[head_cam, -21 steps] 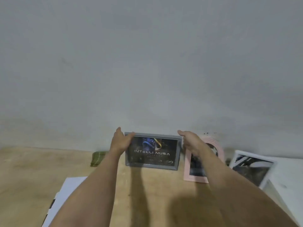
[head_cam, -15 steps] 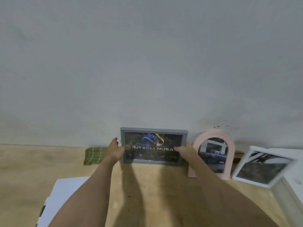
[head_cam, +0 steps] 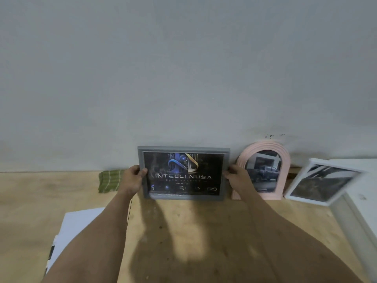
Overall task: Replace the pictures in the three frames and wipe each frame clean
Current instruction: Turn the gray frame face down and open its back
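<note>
Fingers of both hands are pinching the grey frame by its side edges; stiff, light, probably glazed, so fragile.

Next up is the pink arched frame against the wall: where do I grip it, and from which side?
Pinch the pink arched frame by its straight right side, coming in from the front: its left side sits behind the right hand, and the curved top offers poorer purchase.
</note>
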Tool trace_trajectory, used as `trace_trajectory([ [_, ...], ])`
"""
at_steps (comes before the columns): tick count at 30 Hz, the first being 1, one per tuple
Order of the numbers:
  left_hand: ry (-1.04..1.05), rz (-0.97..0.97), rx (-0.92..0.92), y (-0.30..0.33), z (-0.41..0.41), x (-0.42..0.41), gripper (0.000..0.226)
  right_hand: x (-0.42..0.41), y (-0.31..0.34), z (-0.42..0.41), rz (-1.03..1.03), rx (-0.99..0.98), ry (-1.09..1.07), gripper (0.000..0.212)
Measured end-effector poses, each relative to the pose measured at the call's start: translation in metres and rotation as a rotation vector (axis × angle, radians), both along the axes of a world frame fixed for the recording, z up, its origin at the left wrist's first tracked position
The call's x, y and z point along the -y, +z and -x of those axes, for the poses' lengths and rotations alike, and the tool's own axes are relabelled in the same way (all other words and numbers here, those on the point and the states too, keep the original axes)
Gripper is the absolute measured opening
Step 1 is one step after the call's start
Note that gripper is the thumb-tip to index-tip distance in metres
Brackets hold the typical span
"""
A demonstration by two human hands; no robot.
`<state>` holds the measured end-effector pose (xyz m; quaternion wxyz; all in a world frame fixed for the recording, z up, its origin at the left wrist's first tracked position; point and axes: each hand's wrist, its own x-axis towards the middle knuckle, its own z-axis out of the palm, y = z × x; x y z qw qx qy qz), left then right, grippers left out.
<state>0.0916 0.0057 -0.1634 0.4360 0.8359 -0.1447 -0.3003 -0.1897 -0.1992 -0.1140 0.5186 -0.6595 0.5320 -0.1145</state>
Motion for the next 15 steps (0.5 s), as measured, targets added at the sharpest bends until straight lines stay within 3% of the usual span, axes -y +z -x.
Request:
trace_trajectory([
  [5, 0.017, -0.035, 0.024, -0.013, 0.015, -0.025, 0.02, -0.019, 0.037, 0.041, -0.014, 0.093, 0.089, 0.009],
  [10, -0.017, -0.083, 0.137, 0.079, 0.128, -0.025, 0.034, -0.041, 0.07, 0.091, -0.023, 0.185, -0.016, 0.022],
  [13, -0.181, 0.017, 0.225, 0.116, 0.209, -0.014, 0.055, -0.062, 0.095, 0.119, 0.03, 0.161, -0.107, 0.028],
  [15, -0.359, 0.043, 0.261, 0.141, 0.256, -0.008, 0.043, -0.076, 0.115, 0.131, 0.116, 0.115, -0.142, 0.025],
])
